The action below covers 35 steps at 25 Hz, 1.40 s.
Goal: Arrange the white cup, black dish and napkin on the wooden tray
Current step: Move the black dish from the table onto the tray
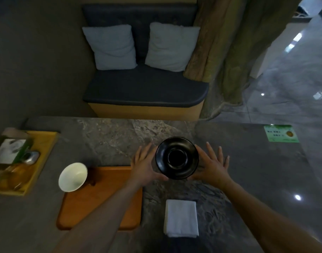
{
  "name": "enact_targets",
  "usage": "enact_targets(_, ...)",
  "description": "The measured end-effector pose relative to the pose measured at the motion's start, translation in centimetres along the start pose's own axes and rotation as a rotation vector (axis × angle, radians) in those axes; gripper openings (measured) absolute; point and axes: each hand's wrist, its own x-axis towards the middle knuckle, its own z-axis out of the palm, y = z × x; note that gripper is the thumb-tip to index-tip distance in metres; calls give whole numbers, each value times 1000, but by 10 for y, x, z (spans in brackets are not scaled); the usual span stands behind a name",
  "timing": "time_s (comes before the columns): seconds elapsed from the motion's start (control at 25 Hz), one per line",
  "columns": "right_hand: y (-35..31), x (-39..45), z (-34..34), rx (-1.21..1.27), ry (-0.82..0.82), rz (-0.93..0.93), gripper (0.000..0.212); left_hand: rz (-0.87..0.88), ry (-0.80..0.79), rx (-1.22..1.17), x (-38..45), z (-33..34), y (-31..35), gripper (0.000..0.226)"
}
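Right of the tray [101, 198], the dish [177, 157] sits between both hands: left hand [143, 165] and right hand [212, 166] press its sides, fingers straight and spread.

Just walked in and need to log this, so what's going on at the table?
A person holds a round black dish between both palms, left hand and right hand, fingers straight, over the grey stone table, just right of the orange wooden tray. The white cup is at the tray's far left corner. The folded white napkin lies on the table right of the tray.
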Motion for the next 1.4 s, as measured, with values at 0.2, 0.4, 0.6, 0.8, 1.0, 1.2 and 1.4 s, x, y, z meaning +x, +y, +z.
enact_targets(0.2,-23,-26,5,-32,-34,-124,122,-41,126,0,-65,-6,-10,131)
enact_targets(0.4,-51,-46,25,-60,-101,-182,124,-72,183,-4,-109,-10,-35,126)
enact_targets(0.6,-88,-61,51,-66,-113,-233,124,-98,190,-13,-139,-13,-78,125)
enact_targets(0.8,-124,-69,81,-42,-171,-204,127,-95,178,-47,-158,-18,-121,126)
enact_targets(1.0,-148,-75,120,-122,-153,-156,126,-8,182,-253,-175,-19,-158,120)
enact_targets(1.2,-164,-83,159,-108,-126,-78,125,-23,95,-245,-177,-19,-195,124)
enact_targets(1.4,-167,-87,184,-69,-83,-31,124,-45,16,-189,-167,-17,-218,129)
